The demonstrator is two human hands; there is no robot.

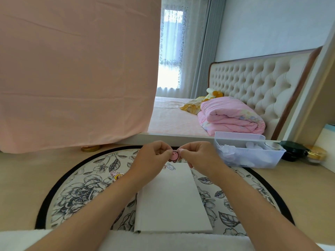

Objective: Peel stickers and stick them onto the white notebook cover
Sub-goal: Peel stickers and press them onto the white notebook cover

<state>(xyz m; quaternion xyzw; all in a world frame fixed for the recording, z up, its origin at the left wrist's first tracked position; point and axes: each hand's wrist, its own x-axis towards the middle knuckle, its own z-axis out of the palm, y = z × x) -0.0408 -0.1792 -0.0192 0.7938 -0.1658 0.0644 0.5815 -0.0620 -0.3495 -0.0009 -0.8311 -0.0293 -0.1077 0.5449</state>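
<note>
Pinching the pink sticker between both hands, left hand and right hand, we peel it; next, press it onto the notebook.

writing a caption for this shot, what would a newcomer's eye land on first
The left hand and right hand meet at centre, both pinching a pink sticker above the white notebook on a round floral mat. Then the big pink cloth hanging upper left, and the folded pink quilt on the bed.
</note>
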